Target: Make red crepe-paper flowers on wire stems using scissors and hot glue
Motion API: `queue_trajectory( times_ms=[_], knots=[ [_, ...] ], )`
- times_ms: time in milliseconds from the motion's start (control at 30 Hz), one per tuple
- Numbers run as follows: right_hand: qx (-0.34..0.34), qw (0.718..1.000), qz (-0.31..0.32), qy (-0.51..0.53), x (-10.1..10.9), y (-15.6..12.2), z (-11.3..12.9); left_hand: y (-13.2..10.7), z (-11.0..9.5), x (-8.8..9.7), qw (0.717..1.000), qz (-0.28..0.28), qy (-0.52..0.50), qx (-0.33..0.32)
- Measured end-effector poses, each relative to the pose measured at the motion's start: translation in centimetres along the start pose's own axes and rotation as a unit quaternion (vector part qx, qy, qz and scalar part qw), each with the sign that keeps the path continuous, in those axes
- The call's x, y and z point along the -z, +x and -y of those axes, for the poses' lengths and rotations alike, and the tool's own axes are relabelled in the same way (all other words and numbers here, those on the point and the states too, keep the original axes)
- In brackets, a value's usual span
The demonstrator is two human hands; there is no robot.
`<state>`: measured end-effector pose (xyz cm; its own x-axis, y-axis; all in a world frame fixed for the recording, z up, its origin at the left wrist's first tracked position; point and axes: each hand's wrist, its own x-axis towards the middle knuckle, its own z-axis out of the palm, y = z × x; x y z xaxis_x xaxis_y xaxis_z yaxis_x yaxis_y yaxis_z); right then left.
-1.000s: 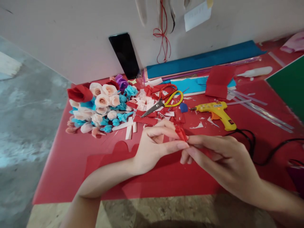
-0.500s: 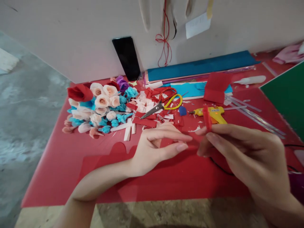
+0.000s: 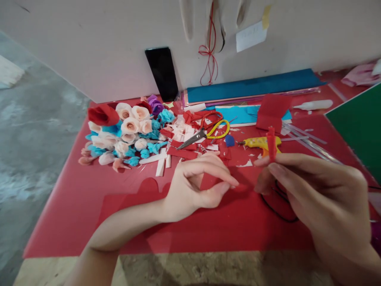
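My right hand pinches a narrow, upright roll of red crepe paper between thumb and fingers. To its left, above the red tabletop, my left hand has its thumb and index fingertips pressed together; whether anything tiny is between them I cannot make out. The two hands are apart. Behind the red roll lies a yellow glue gun. Scissors with one red and one yellow handle loop rest on paper scraps beyond my left hand.
Crepe paper flowers cluster at the left. A phone leans on the back wall. Along the wall lies a dark blue paper roll. Folded red paper, a white bottle, clear glue sticks and a green board are at the right.
My right hand has shifted slightly right with the red roll, away from the left hand. The left thumb and index fingertip, apart before, now meet in a pinch.
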<state>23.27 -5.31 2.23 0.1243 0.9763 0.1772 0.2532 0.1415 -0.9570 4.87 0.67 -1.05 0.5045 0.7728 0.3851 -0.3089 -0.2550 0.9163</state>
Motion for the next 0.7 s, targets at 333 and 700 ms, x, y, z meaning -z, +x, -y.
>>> queue_trajectory(
  times_ms=[333, 700],
  knots=[
    [0.002, 1.000, 0.003, 0.003, 0.05, 0.03, 0.01, -0.15, 0.04, -0.05, 1.000, -0.007, -0.008, 0.024],
    [0.008, 1.000, 0.000, 0.008, 0.07, -0.03, 0.00, -0.18, -0.19, -0.25, 0.999, -0.019, 0.002, 0.028]
  ],
)
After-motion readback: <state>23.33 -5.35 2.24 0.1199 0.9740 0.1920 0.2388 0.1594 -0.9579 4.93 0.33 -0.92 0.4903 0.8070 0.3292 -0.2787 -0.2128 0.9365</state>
